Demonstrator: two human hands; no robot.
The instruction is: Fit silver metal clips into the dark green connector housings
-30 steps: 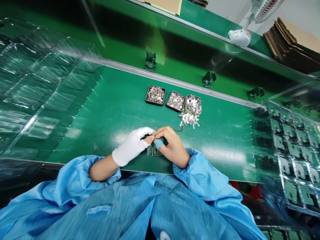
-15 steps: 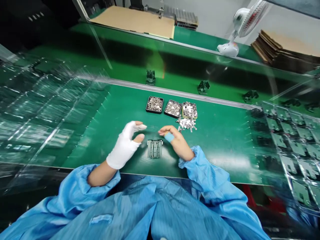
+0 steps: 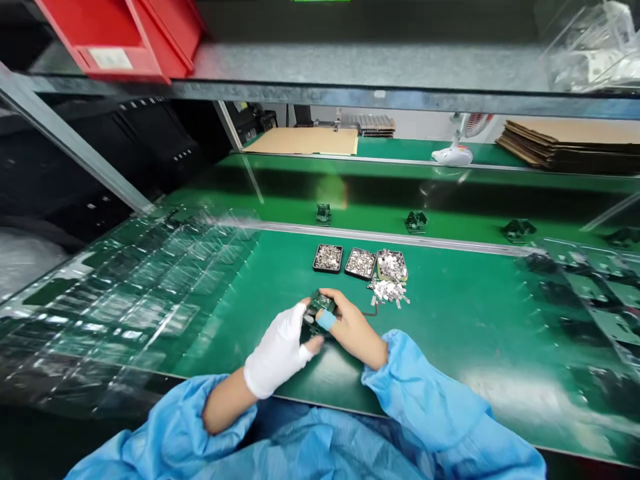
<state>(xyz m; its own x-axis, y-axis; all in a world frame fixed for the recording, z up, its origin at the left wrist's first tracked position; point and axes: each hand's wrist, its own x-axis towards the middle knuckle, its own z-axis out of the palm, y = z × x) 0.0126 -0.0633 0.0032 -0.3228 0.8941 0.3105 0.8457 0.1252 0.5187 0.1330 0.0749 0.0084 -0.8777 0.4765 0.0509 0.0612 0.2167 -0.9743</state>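
Observation:
A dark green metal part [image 3: 315, 312] is between my two hands, above the green work surface [image 3: 450, 313]. My left hand [image 3: 280, 347], in a white glove with bare fingertips, grips its left side, the thumb low beside it. From the right, my right hand [image 3: 350, 327] has its fingers over the top of the part; a light blue band wraps one finger. Beyond my hands stand a left tray [image 3: 328, 258], a middle tray [image 3: 361, 263] and a right tray [image 3: 393, 265] of small metal pieces. Loose silvery pieces [image 3: 389, 291] lie in front of the right tray.
Clear plastic trays [image 3: 150, 293] cover the left side; another plastic tray [image 3: 595, 293] holds dark parts at the right. Dark assemblies, one at the middle [image 3: 416, 222], stand behind a metal rail [image 3: 380, 236]. A shelf [image 3: 375, 90] with a red bin [image 3: 125, 40] crosses above.
My hands have closed in on the metal part, which lay on the surface between them and is now lifted and held. The camera view has tilted up, bringing the shelf into sight.

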